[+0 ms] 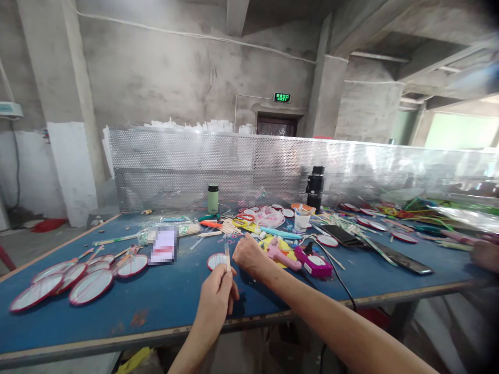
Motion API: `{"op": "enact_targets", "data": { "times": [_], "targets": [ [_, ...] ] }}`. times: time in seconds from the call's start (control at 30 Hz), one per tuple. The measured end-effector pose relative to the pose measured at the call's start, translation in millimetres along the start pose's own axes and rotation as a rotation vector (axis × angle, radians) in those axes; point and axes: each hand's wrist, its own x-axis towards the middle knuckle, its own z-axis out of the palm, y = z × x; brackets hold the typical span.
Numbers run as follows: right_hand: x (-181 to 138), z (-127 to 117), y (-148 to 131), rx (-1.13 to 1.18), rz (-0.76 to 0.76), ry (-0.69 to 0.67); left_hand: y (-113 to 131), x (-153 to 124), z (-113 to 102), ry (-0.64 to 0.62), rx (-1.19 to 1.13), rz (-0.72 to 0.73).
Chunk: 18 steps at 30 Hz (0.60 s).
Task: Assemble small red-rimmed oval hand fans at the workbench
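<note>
**Stick held upright over the blue counter**

The left hand (218,295) pinched a flat wooden stick (227,256) between thumb and fingers, upright, its top just beside the right hand (249,258). The right hand's fingers were curled under; whether they gripped anything could not be told. A small round fan (213,259) lay on the counter (163,306) behind the stick. At three o'clock of the hands lay a pink glue gun (281,253); at nine o'clock, finished fans (78,278).

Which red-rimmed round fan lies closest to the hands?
The lone fan just beyond the left hand, behind its wooden stick; the others lie grouped far left or scattered right.
</note>
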Motion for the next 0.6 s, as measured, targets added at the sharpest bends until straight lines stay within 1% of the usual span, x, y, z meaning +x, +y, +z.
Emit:
{"op": "enact_targets", "data": {
  "times": [0.1, 0.33, 0.47, 0.53, 0.6],
  "targets": [
    [0, -1, -1, 0.009, -0.01, 0.013, 0, 0, 0, 0.008, 0.004, 0.006],
    [4, 0, 4, 0.054, -0.092, 0.039, 2, -1, 0, 0.011, 0.019, 0.005],
    [0, -15, 14, 0.066, -0.141, 0.067, 2, -1, 0, 0.006, 0.019, 0.005],
    [-8, -27, 21, 0.096, -0.134, 0.119, 2, -1, 0, 0.004, 0.013, 0.01],
    [-20, -39, 24, 0.247, -0.017, 0.275, 1, 0, 1, 0.002, 0.001, 0.011]
  ]
}}
